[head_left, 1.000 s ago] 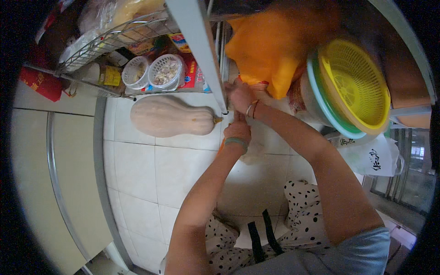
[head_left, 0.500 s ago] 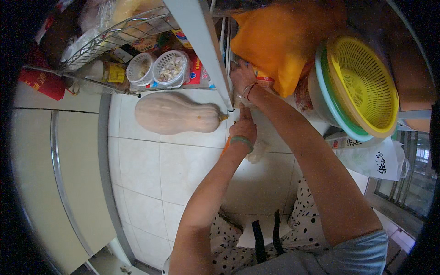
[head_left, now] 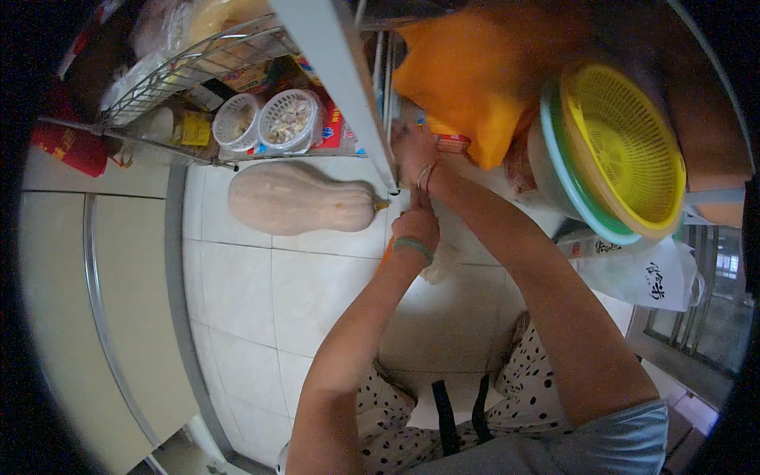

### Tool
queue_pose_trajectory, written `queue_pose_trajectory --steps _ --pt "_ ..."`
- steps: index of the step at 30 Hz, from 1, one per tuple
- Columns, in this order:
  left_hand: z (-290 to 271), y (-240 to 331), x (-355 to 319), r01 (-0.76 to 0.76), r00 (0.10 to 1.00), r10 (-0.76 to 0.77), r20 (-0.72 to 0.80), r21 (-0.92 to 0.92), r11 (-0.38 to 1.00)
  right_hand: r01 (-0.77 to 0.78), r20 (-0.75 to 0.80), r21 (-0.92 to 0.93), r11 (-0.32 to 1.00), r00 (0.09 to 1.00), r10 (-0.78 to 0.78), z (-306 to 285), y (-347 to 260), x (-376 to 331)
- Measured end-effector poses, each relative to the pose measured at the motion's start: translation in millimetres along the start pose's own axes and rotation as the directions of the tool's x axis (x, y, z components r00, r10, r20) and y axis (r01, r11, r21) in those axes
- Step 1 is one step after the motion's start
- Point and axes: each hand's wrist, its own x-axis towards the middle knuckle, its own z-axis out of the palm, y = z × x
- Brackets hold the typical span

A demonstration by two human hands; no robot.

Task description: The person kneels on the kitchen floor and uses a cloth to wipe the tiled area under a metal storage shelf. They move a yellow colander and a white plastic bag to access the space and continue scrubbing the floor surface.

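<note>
My left hand (head_left: 417, 224), with a green bangle at its wrist, is low over the floor by the foot of the shelf post. Its index finger stretches forward while the others curl; what they hold is hidden. A bit of something orange (head_left: 388, 250) shows beside that wrist, and crumpled clear plastic (head_left: 440, 265) lies on its other side. Just ahead, my right hand (head_left: 413, 154) reaches in behind the post (head_left: 348, 75), its fingers smeared by motion. Close to it are a red and yellow packet (head_left: 451, 142) and a hanging orange cloth or bag (head_left: 475, 87).
A large butternut squash (head_left: 301, 199) lies on the tiles at left. Above it, a wire rack (head_left: 186, 70) holds white baskets (head_left: 291, 119), one with garlic, and a jar (head_left: 192, 127). Nested basins and a yellow colander (head_left: 625, 150) stand at right, near a white bag (head_left: 657, 277).
My right hand has shifted slightly and its fingers are now blurred. My left index finger has come up close to the right wrist. The view has drifted a little.
</note>
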Motion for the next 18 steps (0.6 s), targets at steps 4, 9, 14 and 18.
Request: queue_pose_trajectory --steps 4,9,14,18 --pt "1 -12 -3 -0.027 0.996 0.027 -0.080 0.012 1.000 -0.094 0.072 -0.062 0.994 0.993 0.098 -28 -5 26" --pt "6 8 6 -0.037 0.992 0.028 -0.122 -0.076 0.996 -0.181 -0.141 0.163 0.970 0.969 0.204 13 13 -1" --pt "10 -5 11 0.015 1.000 -0.017 -0.024 -0.070 0.997 0.142 -0.173 0.129 0.981 0.978 -0.119 17 -5 -31" --pt "14 -6 8 -0.045 0.993 0.043 -0.111 -0.015 0.999 -0.103 -0.146 0.194 0.976 0.980 0.133 16 -5 -17"
